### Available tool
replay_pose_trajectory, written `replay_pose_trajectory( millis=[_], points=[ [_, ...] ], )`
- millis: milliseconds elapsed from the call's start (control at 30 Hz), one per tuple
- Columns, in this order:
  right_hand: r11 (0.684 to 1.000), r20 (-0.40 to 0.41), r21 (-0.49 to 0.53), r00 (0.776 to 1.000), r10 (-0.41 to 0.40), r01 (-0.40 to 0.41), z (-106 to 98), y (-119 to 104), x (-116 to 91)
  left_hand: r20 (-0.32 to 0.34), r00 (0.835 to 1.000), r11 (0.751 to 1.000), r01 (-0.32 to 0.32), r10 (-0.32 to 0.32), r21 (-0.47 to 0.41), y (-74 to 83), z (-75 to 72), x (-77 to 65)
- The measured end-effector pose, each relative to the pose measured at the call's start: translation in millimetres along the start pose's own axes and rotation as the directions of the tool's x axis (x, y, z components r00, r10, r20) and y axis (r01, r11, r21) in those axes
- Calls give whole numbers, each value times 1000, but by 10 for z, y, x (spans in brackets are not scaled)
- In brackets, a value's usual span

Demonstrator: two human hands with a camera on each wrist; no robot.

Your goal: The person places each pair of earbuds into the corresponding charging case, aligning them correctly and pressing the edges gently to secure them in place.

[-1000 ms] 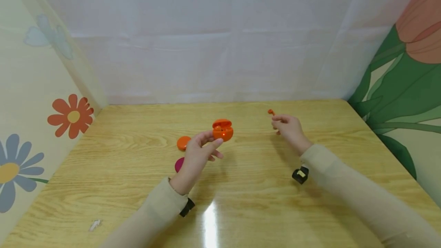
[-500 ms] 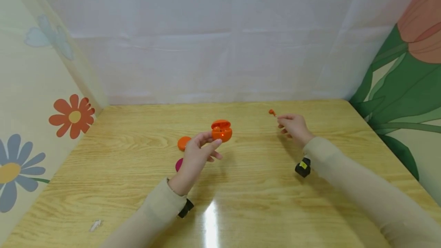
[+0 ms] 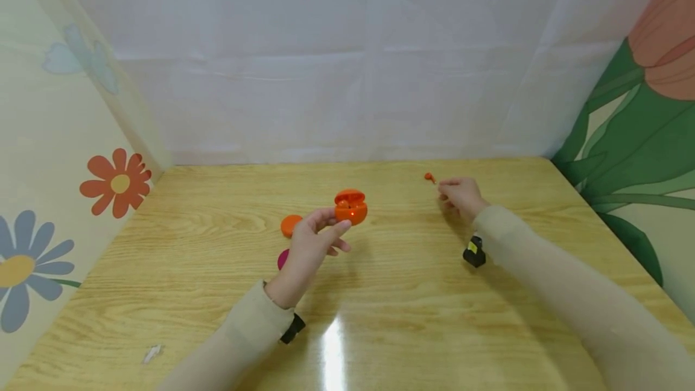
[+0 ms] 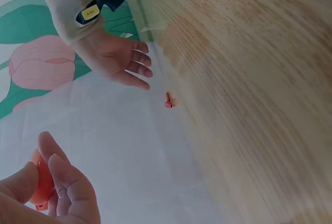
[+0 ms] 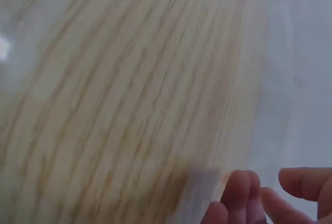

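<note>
My left hand (image 3: pixel 311 245) grips an orange earbud case (image 3: pixel 352 213) between thumb and fingers, held above the table with its lid raised. Inside, a rounded orange shape shows on the left, beside a dark spot. In the left wrist view, the fingers wrap the case (image 4: pixel 44 186) and cover much of it. A loose orange earbud (image 3: pixel 429 177) lies near the table's back edge. Just right of that earbud is my right hand (image 3: pixel 461 195). The left wrist view shows this hand (image 4: pixel 116 60) with its fingers extended and nothing in them, apart from the earbud (image 4: pixel 168 101).
On the wooden table (image 3: pixel 217 312), an orange disc (image 3: pixel 290 225) and a magenta disc (image 3: pixel 282 258) lie left of my left hand, partly covered by it. A small whitish mark (image 3: pixel 152 353) is at the front left. A white cloth (image 3: pixel 347 77) hangs behind the table.
My right hand has drawn back a little to the right from the loose earbud, whose stem its fingertips overlapped a second ago. My left hand and the case have hardly moved.
</note>
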State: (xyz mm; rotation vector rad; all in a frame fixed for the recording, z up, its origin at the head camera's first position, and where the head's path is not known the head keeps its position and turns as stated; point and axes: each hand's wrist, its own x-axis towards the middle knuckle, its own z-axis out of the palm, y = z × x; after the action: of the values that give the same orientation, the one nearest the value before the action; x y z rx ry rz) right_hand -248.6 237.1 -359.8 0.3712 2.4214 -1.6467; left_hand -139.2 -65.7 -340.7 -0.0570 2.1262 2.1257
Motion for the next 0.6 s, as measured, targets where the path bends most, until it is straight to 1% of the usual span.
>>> replay_pose_trajectory(
  millis=[133,367,600],
  points=[
    [999,11,27,1000,16,-17,8,20,71,-2,1000,1000,5,-5,4,-2,5,-1],
    [998,-22,52,999,25,-24,0,64,200,3,1000,1000,1,-1,-2,-20,-1,6],
    [999,-43,49,999,23,-21,-5,76,301,0,1000,1000,2,-2,-3,-21,-5,9]
  ],
)
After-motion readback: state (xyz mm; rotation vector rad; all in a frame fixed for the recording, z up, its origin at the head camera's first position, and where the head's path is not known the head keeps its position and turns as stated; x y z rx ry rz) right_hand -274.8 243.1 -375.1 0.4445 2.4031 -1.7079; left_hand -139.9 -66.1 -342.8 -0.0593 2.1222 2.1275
